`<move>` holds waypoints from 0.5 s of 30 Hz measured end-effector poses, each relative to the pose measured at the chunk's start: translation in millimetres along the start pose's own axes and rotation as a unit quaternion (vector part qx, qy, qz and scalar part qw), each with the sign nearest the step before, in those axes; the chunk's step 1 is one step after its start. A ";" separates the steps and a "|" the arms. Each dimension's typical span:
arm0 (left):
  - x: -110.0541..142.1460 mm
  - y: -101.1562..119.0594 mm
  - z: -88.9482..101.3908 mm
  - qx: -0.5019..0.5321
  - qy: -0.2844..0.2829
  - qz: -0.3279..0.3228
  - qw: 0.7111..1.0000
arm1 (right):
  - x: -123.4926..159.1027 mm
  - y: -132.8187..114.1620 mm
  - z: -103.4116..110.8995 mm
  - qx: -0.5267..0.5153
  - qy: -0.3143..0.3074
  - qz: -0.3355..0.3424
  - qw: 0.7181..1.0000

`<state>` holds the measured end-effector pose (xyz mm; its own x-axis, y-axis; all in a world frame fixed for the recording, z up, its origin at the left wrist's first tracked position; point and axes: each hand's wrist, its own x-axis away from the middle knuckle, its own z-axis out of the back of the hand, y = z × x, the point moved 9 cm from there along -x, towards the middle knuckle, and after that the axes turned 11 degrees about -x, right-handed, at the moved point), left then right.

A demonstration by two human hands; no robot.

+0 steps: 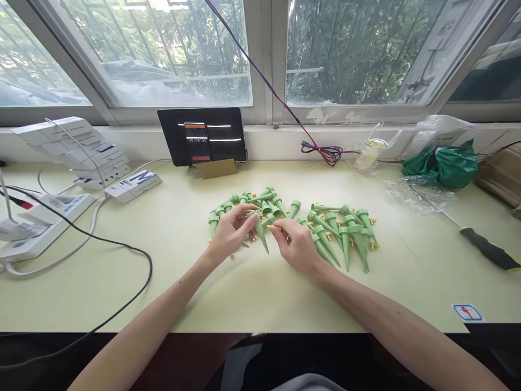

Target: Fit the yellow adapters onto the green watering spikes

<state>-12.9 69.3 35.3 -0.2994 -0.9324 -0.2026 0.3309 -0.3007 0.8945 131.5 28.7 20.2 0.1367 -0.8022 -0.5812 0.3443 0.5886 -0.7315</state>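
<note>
My left hand (227, 232) is closed on the cap end of a green plant watering spike (261, 236), its tip pointing down and slightly right. Just right of it, my right hand (300, 245) pinches a small yellow plastic piece (274, 227), mostly covered by the fingertips. Spike and yellow piece are apart. Behind my left hand lies a loose pile of green spikes (278, 204), with small yellow pieces among them. Another group of green spikes (344, 241) lies beyond and right of my right hand; yellow pieces show at its right edge.
A tablet (171, 138) showing a timer leans on a cardboard stand (215, 169) at the back. White boxes (134, 186) and a power strip (49, 228) with cables stand left. Right are a screwdriver (486, 247), a green bag (456, 165) and clear plastic wrap (433, 198).
</note>
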 end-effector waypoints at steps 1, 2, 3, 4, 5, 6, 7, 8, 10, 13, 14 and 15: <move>-0.3 -2.7 -0.9 -0.016 -0.001 0.001 1.000 | -0.7 0.9 1.0 0.002 0.003 -0.003 1.000; -0.4 -5.5 -2.6 -0.032 -0.004 0.000 0.999 | -1.5 1.7 1.9 0.004 0.005 -0.007 1.000; -0.1 -8.0 -5.2 -0.051 -0.012 -0.003 0.999 | -2.2 2.6 2.7 0.005 0.005 -0.012 1.000; 0.4 -9.9 -8.2 -0.072 -0.020 -0.010 0.997 | -2.9 3.5 3.2 0.006 0.004 -0.017 1.000; 1.0 -10.6 -9.5 -0.101 -0.019 -0.021 0.995 | -3.5 4.5 3.4 0.008 0.002 -0.024 1.000; 1.8 -10.2 -11.2 -0.140 -0.017 -0.036 0.989 | -3.9 5.7 3.3 0.009 -0.002 -0.032 0.999; 2.8 -8.9 -13.4 -0.183 -0.017 -0.054 0.982 | -4.1 7.0 3.0 0.012 -0.007 -0.040 0.999; 3.9 -7.0 -15.8 -0.223 -0.016 -0.073 0.972 | -4.1 8.3 2.6 0.016 -0.012 -0.049 0.999; 6.1 -3.7 -22.0 -0.286 -0.022 -0.104 0.952 | -3.9 10.7 1.5 0.028 -0.022 -0.063 0.997; 8.2 -3.2 -29.4 -0.322 -0.033 -0.123 0.938 | -3.8 12.9 -0.6 0.065 -0.042 -0.077 0.994; 8.6 -3.9 -30.9 -0.328 -0.035 -0.125 0.936 | -3.9 13.2 -1.2 0.083 -0.049 -0.080 0.992; 8.8 -4.4 -32.1 -0.333 -0.037 -0.127 0.933 | -4.1 13.3 -1.8 0.102 -0.056 -0.082 0.990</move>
<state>11.8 56.0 16.8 -0.4966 -0.8047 -0.3252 0.7167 -0.5915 0.3693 133.9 40.0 12.2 0.1615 -0.8984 -0.4085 0.5497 0.4257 -0.7188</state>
